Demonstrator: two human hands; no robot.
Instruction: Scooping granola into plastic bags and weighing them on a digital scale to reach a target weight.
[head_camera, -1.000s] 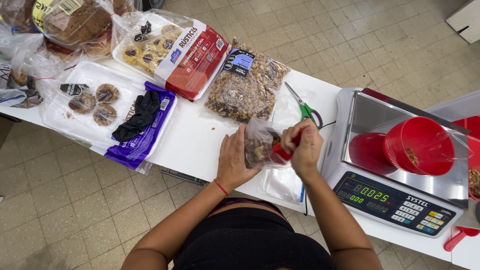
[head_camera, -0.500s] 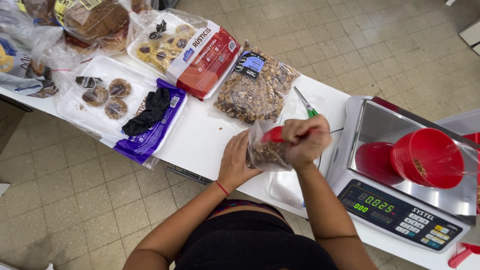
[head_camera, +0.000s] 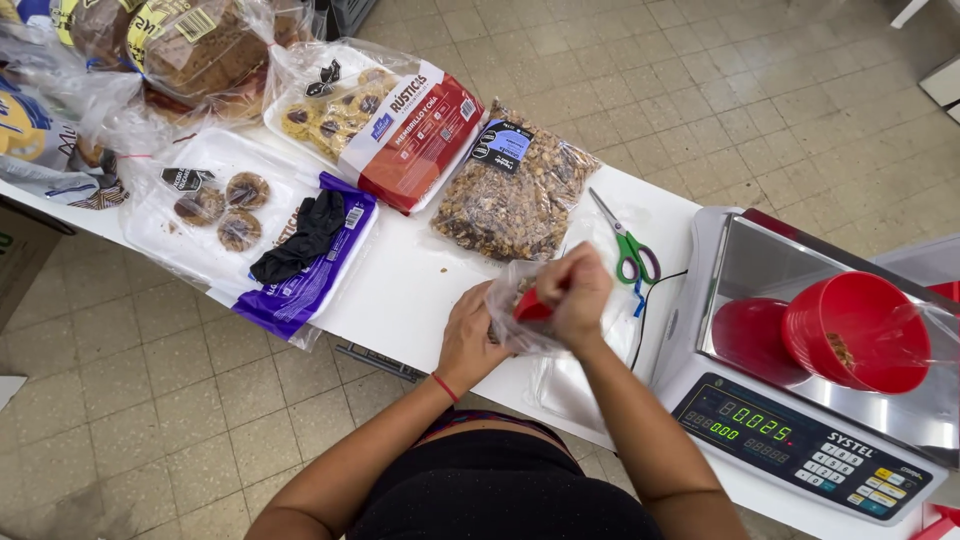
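While your left hand (head_camera: 470, 335) cups the small clear bag (head_camera: 520, 322) from the side, fingers curled against the plastic, your right hand (head_camera: 577, 293) is closed over the bag's top — clamped there on a red scoop (head_camera: 532, 307), of which only a bit shows between bag and fingers. Bag sits at the front edge of the white table (head_camera: 420, 285), just above the surface; contents look like brown granola, but partly hidden by both hands. A red band is on your left wrist.

Surroundings, left to right: tray of round biscuits in purple-edged wrap (head_camera: 235, 235) w/ a black glove (head_camera: 305, 238) lying on it; red-labelled biscuit pack (head_camera: 395, 125) behind; large clear bag of granola (head_camera: 512, 190) just beyond your hands (sealed or open — cannot tell). Green-handled scissors (head_camera: 625, 240) lie between the big bag and the scale (head_camera: 800, 400). On the scale's steel pan, a red bowl (head_camera: 855, 330) is tipped on its side, a few crumbs inside; display is lit. Wrapped loaves sit at far left.
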